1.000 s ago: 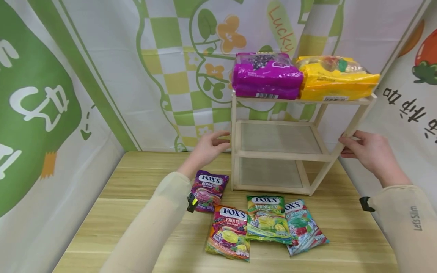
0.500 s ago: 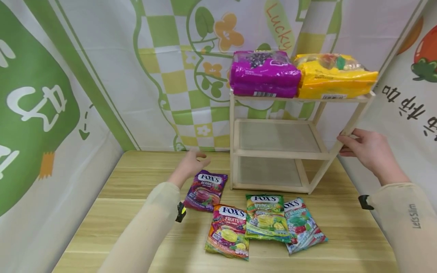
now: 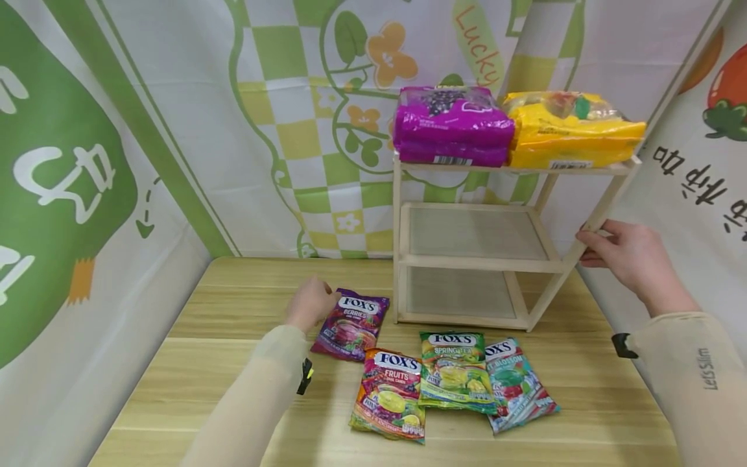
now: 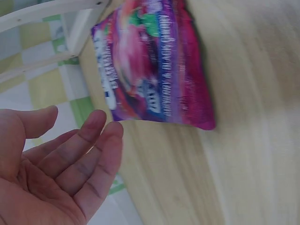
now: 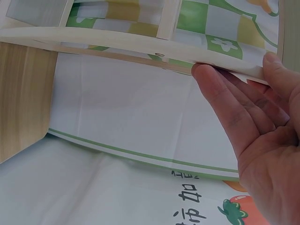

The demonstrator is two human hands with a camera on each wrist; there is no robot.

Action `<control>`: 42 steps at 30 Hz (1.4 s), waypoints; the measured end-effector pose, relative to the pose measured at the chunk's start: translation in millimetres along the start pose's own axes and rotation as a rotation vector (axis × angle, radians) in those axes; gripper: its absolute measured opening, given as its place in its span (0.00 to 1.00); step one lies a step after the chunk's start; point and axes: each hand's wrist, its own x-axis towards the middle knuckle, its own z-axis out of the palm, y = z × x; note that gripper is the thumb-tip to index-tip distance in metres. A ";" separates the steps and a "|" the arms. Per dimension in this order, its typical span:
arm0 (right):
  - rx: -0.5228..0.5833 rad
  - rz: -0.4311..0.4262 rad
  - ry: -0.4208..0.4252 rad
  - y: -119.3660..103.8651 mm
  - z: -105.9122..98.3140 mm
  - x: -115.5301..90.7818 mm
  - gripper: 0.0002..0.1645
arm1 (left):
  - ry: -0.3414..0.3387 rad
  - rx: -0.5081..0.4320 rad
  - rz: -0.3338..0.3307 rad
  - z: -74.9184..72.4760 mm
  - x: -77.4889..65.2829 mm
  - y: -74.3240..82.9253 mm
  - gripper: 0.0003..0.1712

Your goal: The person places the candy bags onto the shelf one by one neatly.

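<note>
One pale, boxy wooden rack (image 3: 480, 262) is pinched by the right hand (image 3: 629, 256), the loose-fingered left hand (image 3: 311, 303) leftward, beside a glossy purple packet (image 3: 353, 327).

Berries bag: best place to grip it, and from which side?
Probably the left edge of the Berries bag, pinched from the left in the head view, where the left hand is. It lies flat with that edge unobstructed by other packs; the shelf stands rightward, and the Fruits bag crowds its lower right corner.
</note>
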 end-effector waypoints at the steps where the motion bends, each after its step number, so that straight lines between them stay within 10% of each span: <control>1: 0.001 -0.001 0.001 0.2 0.0 -0.1 0.36 | 0.008 0.011 -0.005 2.0 0.4 -1.9 0.28; 21: 0.003 0.009 0.003 -0.8 0.5 -1.4 0.37 | 0.136 0.165 -0.065 33.0 5.4 -25.5 0.23; 42: 0.021 0.013 0.005 -0.9 0.9 -2.0 0.38 | 0.020 0.085 -0.143 48.4 2.5 -35.1 0.27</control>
